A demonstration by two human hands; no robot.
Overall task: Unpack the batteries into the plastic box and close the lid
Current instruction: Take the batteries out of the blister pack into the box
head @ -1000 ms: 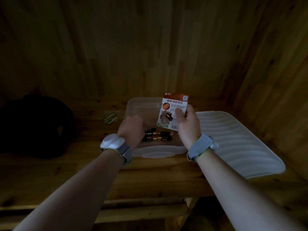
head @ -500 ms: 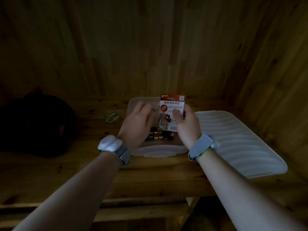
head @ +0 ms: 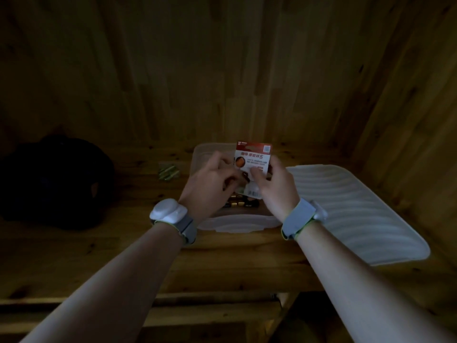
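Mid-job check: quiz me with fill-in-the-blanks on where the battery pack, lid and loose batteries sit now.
The right hand holds the red-and-white battery card pack with its ___ across the printed face.
The white ribbed plastic lid lies on the ___ side of the clear plastic box.
Black-and-gold loose batteries lie ___ that box.
Missing: thumb; right; inside.

Open strip of bench (head: 235, 256) in front of the plastic box (head: 237, 225), lid (head: 358, 206) flat across the bench to its right, dark bag (head: 54, 181) bulking far left, loose green batteries (head: 169, 171) between bag and box, wooden wall (head: 222, 82) close behind, box mouth crowded by left grip (head: 210, 186), right grip (head: 274, 186) and battery pack (head: 253, 154).
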